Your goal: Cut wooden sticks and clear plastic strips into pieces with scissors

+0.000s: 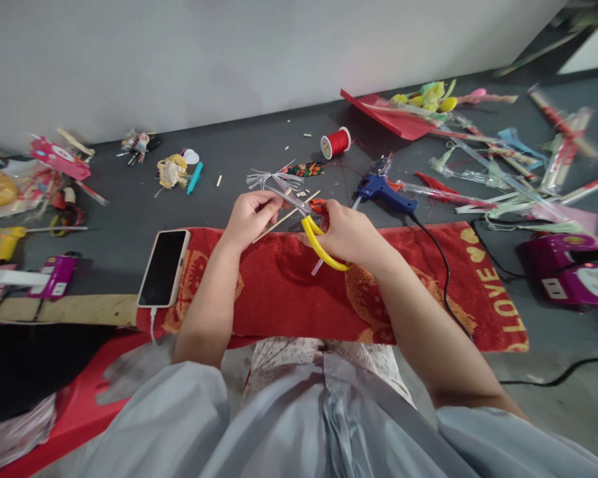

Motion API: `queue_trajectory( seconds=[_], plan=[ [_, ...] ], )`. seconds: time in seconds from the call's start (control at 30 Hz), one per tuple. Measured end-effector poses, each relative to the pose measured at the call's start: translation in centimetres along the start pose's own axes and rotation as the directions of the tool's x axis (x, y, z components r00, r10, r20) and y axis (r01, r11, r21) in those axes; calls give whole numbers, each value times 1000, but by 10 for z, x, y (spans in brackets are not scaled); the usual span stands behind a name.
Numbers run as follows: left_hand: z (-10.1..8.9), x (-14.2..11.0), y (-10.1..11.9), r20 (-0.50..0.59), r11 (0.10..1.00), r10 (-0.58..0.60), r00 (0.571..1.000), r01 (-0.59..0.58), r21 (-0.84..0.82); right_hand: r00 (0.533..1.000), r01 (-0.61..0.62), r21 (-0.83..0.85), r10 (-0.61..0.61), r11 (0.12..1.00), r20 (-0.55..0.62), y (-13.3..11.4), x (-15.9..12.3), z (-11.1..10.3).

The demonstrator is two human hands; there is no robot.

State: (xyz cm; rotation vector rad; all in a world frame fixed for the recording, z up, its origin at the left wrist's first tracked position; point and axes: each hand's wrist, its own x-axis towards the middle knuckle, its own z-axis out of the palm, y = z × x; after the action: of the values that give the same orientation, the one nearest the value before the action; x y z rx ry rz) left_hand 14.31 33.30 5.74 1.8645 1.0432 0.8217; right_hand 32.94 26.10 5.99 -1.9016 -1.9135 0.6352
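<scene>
My right hand (pixel 351 232) is closed around scissors (pixel 323 249) with yellow handles, whose blades point left toward my other hand. My left hand (pixel 254 216) is closed in a pinch close to the blades, on what looks like a thin wooden stick (pixel 274 226); the fingers partly hide the grip. Small cut wooden pieces (pixel 303 193) lie just beyond the blades. A bundle of silvery wire-like strands (pixel 272 178) is behind my left hand, next to a dark patterned strip (pixel 306 170). Under the scissors a translucent stick (pixel 317 267) shows over the red towel (pixel 289 292).
A blue glue gun (pixel 386 189) with a black cord lies right of my hands; a red thread spool (pixel 335 142) stands behind. At left are a phone (pixel 163 269) on a cable and a teal tube (pixel 195 178). Craft pieces (pixel 503 159) crowd the right, near a purple box (pixel 568 269).
</scene>
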Motion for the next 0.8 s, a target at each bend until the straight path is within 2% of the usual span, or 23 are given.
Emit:
queue_trajectory(
  seconds=[0.63, 0.8],
  plan=[
    [0, 1, -1, -17, 997, 59, 998, -58, 49, 999, 22, -124, -17, 992, 39, 0, -4, -5],
    [0, 2, -2, -24, 998, 45, 999, -44, 44, 998, 16, -139, -9, 990, 55, 1, -4, -6]
  ],
)
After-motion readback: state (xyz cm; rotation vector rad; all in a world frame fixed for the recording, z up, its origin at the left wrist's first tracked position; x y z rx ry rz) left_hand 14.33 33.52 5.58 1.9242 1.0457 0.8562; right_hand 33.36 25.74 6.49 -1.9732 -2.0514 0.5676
